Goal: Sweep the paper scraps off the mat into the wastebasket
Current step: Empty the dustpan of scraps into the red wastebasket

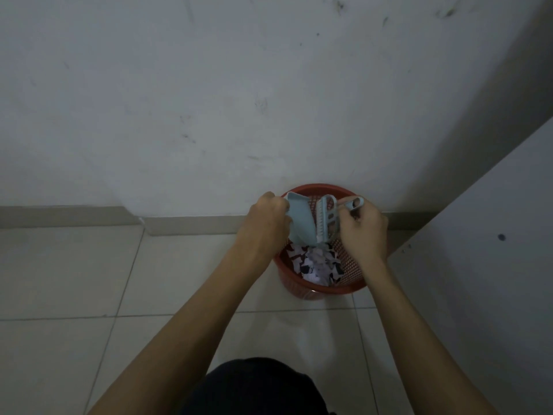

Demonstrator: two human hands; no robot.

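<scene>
Tiled floor (74, 265), wastebasket (299, 290) scraps (317, 265) below hand-held (266, 220) dustpan (302, 220)

1. There is a single view, from a camera worn on the person's head.
2. It looks forward and steeply down, over both forearms, onto the floor (89, 274) where it meets the wall (209, 85).
3. The wide lens bends straight edges near the frame borders.
4. The wastebasket (299, 290) sits just right of centre, at about arm's reach.

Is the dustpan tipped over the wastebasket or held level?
Tipped: the left hand holds the dustpan steeply, mouth down, over the wastebasket, above paper scraps inside.
</scene>
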